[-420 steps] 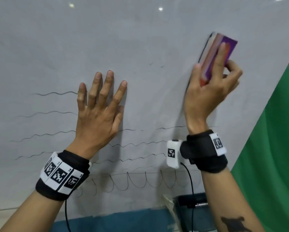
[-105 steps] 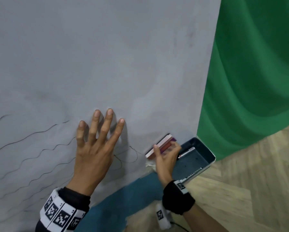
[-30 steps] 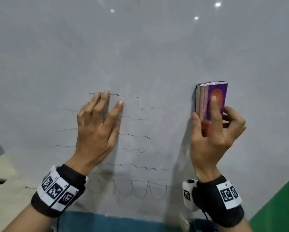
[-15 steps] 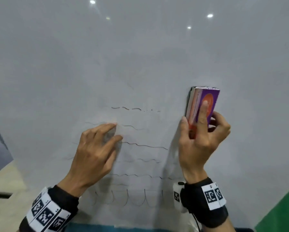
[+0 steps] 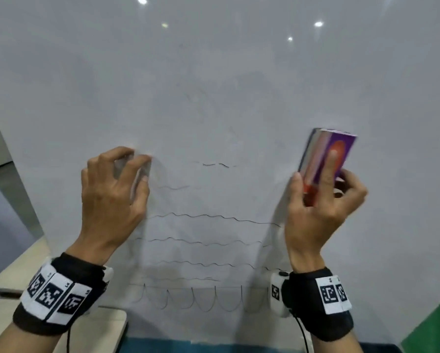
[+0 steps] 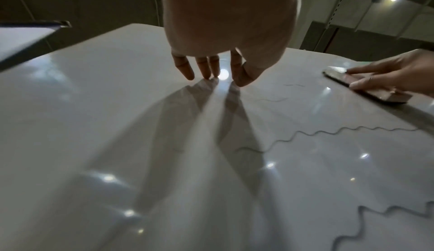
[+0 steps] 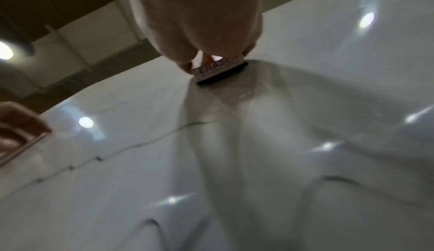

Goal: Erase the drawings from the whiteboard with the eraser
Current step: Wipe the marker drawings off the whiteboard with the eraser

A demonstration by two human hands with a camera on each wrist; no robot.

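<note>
The whiteboard [image 5: 213, 98] fills the head view. Several black wavy lines [image 5: 208, 217] run across it between my hands, with a row of scallops [image 5: 201, 299] below and short dashes [image 5: 215, 164] on top. My right hand [image 5: 318, 174] grips the purple and orange eraser [image 5: 326, 154] upright, its dark felt against the board, to the right of the lines. The right wrist view shows the eraser [image 7: 218, 69] flat on the board. My left hand [image 5: 139, 164] holds nothing; its arched fingers prop their tips [image 6: 206, 73] on the board left of the lines.
A green curtain [image 5: 438, 324] hangs at the lower right. A blue strip [image 5: 188, 347] runs under the board. Pale tabletops [image 5: 12, 271] lie at the lower left, past the board's left edge.
My left hand has gone from lying flat on the board to standing on its arched fingertips. The eraser has shifted a little to the right, away from the lines.
</note>
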